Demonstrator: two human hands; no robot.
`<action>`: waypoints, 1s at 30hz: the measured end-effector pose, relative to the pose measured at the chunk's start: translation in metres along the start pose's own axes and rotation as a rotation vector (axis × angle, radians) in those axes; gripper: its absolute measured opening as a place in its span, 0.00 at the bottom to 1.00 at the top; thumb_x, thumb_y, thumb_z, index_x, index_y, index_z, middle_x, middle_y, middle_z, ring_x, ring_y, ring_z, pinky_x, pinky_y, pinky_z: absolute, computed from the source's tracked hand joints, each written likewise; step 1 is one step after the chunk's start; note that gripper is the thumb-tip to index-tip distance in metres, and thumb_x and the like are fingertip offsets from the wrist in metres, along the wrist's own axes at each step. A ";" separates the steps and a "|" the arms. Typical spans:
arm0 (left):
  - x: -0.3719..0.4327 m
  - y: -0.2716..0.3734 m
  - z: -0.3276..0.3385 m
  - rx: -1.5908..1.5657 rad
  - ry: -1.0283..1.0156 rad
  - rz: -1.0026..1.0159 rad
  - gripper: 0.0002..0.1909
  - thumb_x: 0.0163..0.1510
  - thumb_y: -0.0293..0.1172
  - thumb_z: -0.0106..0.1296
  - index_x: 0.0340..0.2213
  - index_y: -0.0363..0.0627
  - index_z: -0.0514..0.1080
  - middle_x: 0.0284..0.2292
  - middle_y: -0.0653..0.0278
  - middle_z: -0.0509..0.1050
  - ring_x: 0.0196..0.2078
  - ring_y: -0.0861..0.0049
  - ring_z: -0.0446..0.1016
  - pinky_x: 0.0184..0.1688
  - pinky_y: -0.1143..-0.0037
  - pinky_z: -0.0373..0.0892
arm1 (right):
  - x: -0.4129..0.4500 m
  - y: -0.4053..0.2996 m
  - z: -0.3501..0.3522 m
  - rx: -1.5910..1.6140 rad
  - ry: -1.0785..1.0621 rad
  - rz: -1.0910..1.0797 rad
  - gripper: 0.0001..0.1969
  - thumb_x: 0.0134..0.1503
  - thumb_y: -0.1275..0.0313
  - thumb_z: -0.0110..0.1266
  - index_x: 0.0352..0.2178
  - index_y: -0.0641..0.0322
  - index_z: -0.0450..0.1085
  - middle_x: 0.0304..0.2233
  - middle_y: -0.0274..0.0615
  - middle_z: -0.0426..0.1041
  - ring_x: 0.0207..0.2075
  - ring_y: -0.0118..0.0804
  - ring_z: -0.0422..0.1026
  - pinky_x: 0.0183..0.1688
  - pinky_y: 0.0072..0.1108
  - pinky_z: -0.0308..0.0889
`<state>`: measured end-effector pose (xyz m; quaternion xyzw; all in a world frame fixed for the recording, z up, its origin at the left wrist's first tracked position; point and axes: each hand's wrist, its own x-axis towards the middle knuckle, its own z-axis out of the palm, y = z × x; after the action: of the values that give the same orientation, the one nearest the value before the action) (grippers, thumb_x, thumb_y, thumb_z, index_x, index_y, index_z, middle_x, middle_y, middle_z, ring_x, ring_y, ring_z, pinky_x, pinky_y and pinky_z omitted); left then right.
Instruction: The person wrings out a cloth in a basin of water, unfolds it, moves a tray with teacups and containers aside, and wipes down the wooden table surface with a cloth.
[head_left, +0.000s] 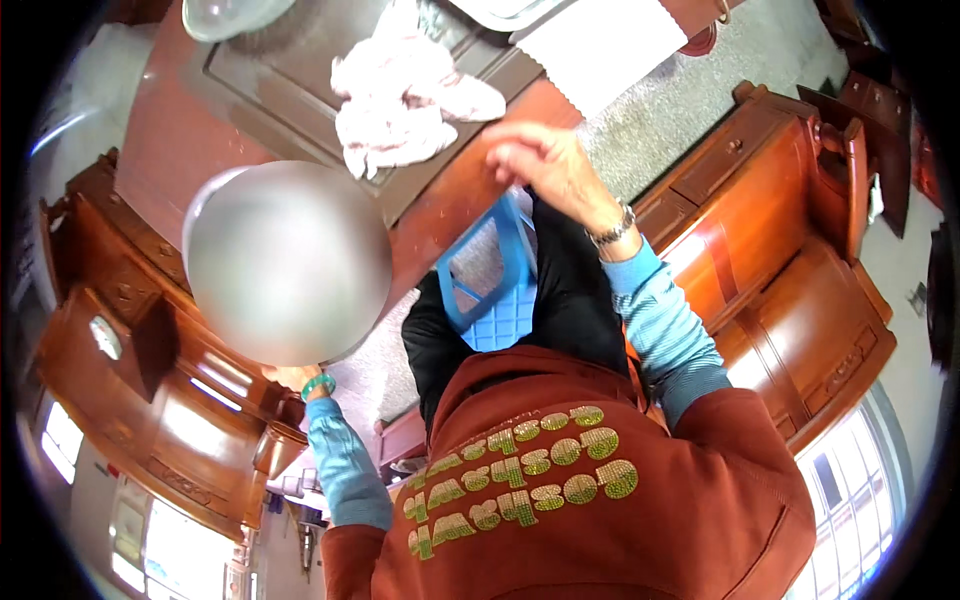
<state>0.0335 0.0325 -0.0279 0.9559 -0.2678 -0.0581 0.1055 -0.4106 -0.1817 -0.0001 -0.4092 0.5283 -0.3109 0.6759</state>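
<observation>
My left hand (292, 375), with a green bangle at the wrist, is at the lower edge of a round pale object (289, 262) and appears to hold it by the rim. That object is blurred, so its kind is unclear, and it hides most of my left fingers. My right hand (544, 165), wearing a metal wristwatch (615, 225), hovers by the near edge of the wooden table (465, 176). Its fingers are loosely bent and nothing shows in them. Just beyond it, a crumpled whitish cloth (401, 101) lies on the tabletop's dark panel (292, 82).
A clear glass dish or lid (232, 15) and a metal tray (510, 11) sit at the far side. A white scallop-edged sheet (607, 49) overhangs the right edge. A blue plastic stool (499, 319) stands between my legs. Wooden benches (750, 225) flank both sides.
</observation>
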 end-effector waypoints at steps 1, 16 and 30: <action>0.002 0.008 -0.006 0.037 0.026 0.171 0.28 0.44 0.40 0.56 0.46 0.41 0.65 0.49 0.41 0.55 0.50 0.51 0.60 0.53 0.63 0.57 | 0.017 -0.006 -0.012 0.020 0.162 -0.083 0.12 0.52 0.70 0.52 0.36 0.65 0.71 0.21 0.34 0.72 0.24 0.22 0.69 0.27 0.16 0.65; -0.078 0.359 0.120 0.278 -0.329 0.928 0.41 0.45 0.49 0.55 0.56 0.49 0.51 0.57 0.35 0.41 0.60 0.44 0.42 0.57 0.52 0.44 | -0.015 0.023 -0.176 -0.368 0.191 0.017 0.11 0.50 0.66 0.48 0.23 0.63 0.69 0.22 0.48 0.71 0.26 0.48 0.71 0.29 0.31 0.65; -0.049 0.390 0.087 0.044 -0.490 0.845 0.22 0.35 0.23 0.55 0.37 0.50 0.67 0.46 0.51 0.60 0.45 0.54 0.66 0.47 0.65 0.65 | -0.027 -0.029 -0.108 -0.261 0.019 -0.105 0.09 0.49 0.68 0.51 0.24 0.64 0.69 0.21 0.48 0.71 0.25 0.46 0.71 0.28 0.30 0.65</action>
<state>-0.2176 -0.2815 -0.0186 0.7238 -0.6505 -0.2277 0.0335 -0.5220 -0.1967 0.0260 -0.5175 0.5486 -0.2785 0.5947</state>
